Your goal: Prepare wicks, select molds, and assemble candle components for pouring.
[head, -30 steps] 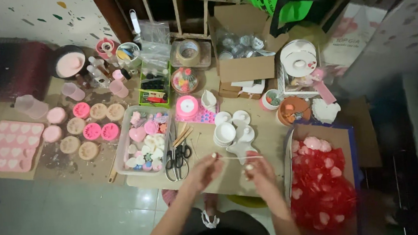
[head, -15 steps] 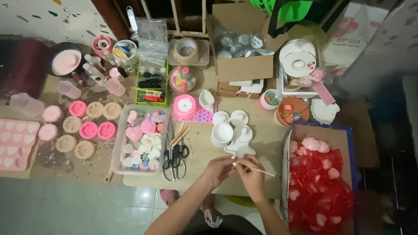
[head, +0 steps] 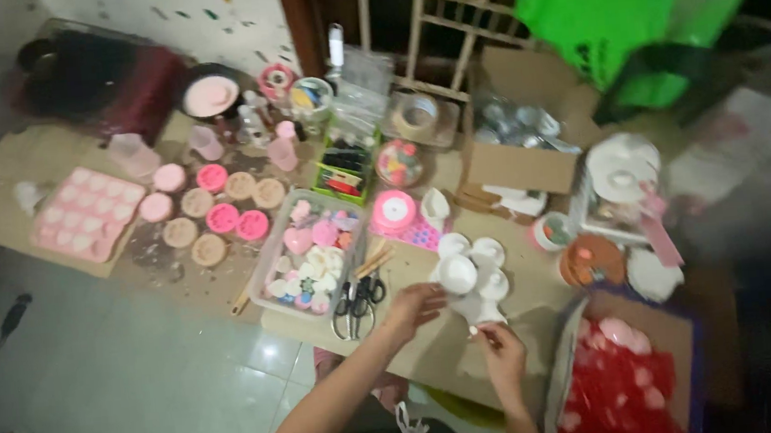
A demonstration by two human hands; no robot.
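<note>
My left hand (head: 414, 308) hovers over the cardboard mat (head: 433, 350), fingers curled, just right of the scissors (head: 360, 301) and left of the stack of white dishes (head: 459, 273). My right hand (head: 501, 349) is lower and to the right, pinching a thin wooden stick (head: 474, 331) whose tip shows near a white fish-shaped dish (head: 480, 310). The picture is blurred, so whether the left hand still touches the stick is unclear.
A clear tray of small coloured shapes (head: 307, 250) lies left of the scissors. Pink round moulds (head: 220, 211) and a pink heart mould (head: 79, 227) sit further left. A box of red wrapped hearts (head: 623, 381) is at lower right, cardboard boxes (head: 514, 160) behind.
The view has swung and tilted, shifting everything rightward. My hands have moved apart again; the right hand dropped lower with the stick while the left stayed by the scissors.
</note>
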